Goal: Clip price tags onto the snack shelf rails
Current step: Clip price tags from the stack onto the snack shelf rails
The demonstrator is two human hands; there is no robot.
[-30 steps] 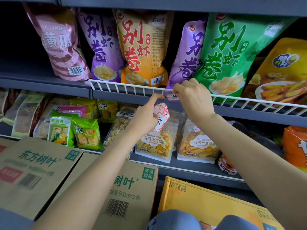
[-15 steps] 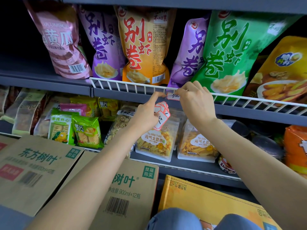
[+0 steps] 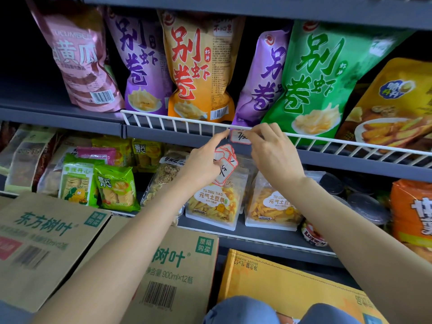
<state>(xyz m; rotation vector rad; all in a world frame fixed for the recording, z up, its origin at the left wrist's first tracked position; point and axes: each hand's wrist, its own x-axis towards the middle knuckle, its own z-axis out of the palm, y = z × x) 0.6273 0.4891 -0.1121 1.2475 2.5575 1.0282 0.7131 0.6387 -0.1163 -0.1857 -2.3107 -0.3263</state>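
From the head camera, both bare forearms reach up to a grey shelving unit stocked with snack bags. The right hand (image 3: pixel 273 155) is raised to the white wire rail (image 3: pixel 177 123) that fronts the upper shelf, its thumb and forefinger pinching the top edge of a small white price tag with a red border and handwritten marks (image 3: pixel 239 137). That tag hangs on the rail's top wire, just below the purple snack bag (image 3: pixel 261 73) and beside the green snack bag (image 3: pixel 322 76).

The left hand (image 3: pixel 203 164) sits lower and to the left. Its index finger is stretched up so the tip touches the left corner of the hanging tag at the rail, while the remaining fingers curl round a fanned stack of red-bordered white price tags (image 3: pixel 225 163) held in front of the lower shelf.

Along the upper shelf stand a pink bag (image 3: pixel 79 57), another purple bag (image 3: pixel 140 61), an orange bag (image 3: pixel 196 66) and a yellow bag with fried snacks pictured (image 3: pixel 395 101). The lower shelf carries small green packets (image 3: pixel 100 183) and clear pouches of potato sticks (image 3: pixel 215 202). Brown cardboard cartons with green print (image 3: pixel 46 235) and a yellow carton (image 3: pixel 287 284) sit below.
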